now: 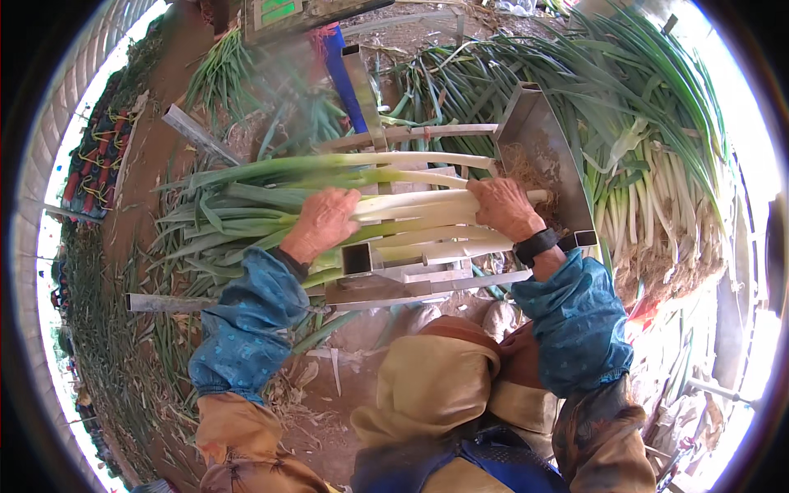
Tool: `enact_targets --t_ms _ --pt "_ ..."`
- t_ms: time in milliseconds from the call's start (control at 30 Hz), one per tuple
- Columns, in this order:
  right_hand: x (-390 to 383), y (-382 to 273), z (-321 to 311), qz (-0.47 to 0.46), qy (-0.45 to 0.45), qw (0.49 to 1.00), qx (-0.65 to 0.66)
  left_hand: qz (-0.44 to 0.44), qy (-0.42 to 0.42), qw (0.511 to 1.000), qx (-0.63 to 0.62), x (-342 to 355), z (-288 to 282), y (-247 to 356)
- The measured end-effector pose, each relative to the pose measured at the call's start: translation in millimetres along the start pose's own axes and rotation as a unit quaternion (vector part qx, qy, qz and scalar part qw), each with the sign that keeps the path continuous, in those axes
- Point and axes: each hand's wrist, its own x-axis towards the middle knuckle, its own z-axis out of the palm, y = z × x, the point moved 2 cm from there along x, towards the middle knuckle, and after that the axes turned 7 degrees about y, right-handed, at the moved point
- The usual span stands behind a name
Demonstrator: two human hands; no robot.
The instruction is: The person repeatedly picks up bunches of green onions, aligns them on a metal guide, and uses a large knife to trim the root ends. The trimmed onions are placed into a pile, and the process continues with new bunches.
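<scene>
Scallion stalks (419, 205) lie across metal rack (427, 287), long axis left to right: roots toward end plate (559, 156) at right edge, green tops toward left edge. Right hand (504, 209) nearer roots, left hand (326, 220) nearer tops. Both hands partly closed, fingers curled over middle white shafts; undersides hidden, grip firmness cannot be told.

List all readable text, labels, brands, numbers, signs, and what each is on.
No text I can read.
Green display, top edge: cut off, too small to make out.
Black wristband: no readable marking.
Metal rack, long stalks: no lettering visible.
</scene>
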Motion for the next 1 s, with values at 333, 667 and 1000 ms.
enact_targets --t_ms 333,667,1000 --pt "-1.6 -0.3 3.1 0.000 0.083 0.996 -0.038 -0.017 -0.023 0.980 -0.199 24.7 23.4 1.0" --pt "7.1 5.0 20.7 0.041 0.108 0.993 -0.039 -0.003 0.007 1.000 -0.004 51.3 22.8 -3.5" --pt "23.9 8.9 32.1 0.060 0.153 0.985 -0.043 0.023 0.195 0.980 0.023 58.2 47.9 -11.5"
